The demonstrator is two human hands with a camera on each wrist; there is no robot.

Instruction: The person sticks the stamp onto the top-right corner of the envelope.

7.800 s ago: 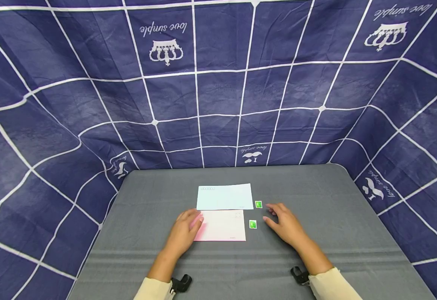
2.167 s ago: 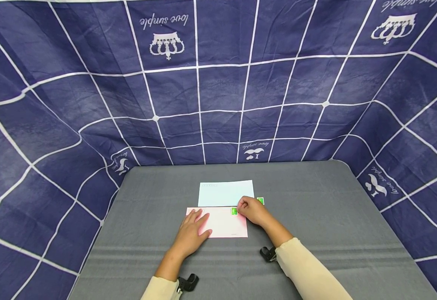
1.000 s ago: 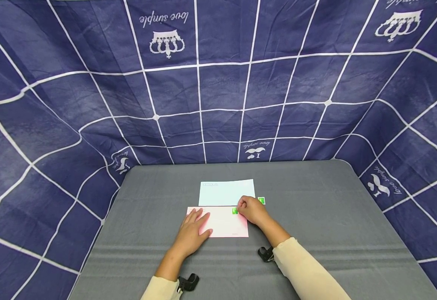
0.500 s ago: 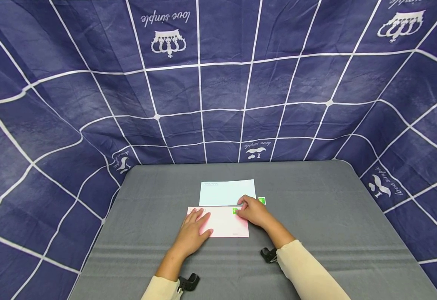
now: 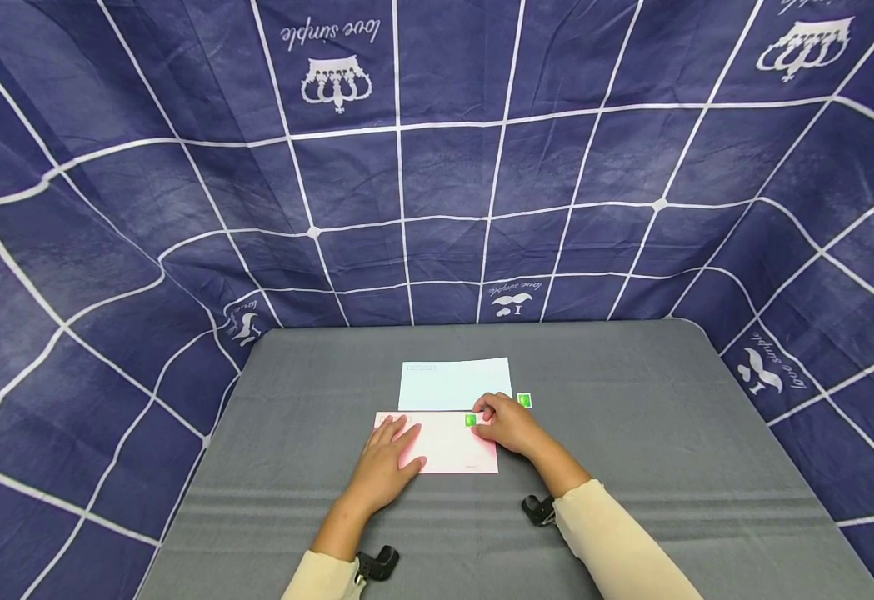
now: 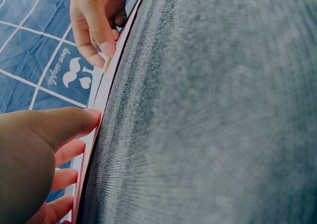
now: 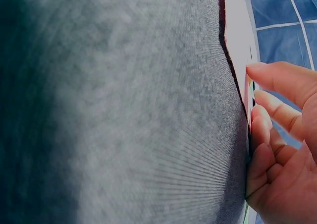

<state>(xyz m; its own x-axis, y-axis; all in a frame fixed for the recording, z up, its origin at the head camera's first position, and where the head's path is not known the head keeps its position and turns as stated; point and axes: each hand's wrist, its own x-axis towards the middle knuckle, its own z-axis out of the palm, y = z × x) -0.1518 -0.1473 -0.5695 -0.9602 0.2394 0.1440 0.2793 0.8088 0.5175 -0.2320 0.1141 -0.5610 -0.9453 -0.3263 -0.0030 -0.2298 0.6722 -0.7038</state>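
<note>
From the head view, a pink envelope [image 5: 447, 450] lies flat on the grey table [image 5: 631, 383], just in front of a pale blue envelope [image 5: 444, 385]. The left hand [image 5: 387, 468] rests on the pink one's left part, fingers spread and holding nothing. One green stamp [image 5: 470, 420] sits at that envelope's upper right corner, with the thumb and forefinger of the right hand [image 5: 510, 425] at its right edge; whether they pinch it, I cannot tell. A second green stamp [image 5: 524, 401] lies just beside the pale envelope's right edge, a thing neither wrist view makes out

The left wrist view adds a low, edge-on look: the left thumb touches the pink envelope near its front edge. Only the right wrist view shows the right hand's lower fingers folded toward the palm, thumb and forefinger tips slightly apart
</note>
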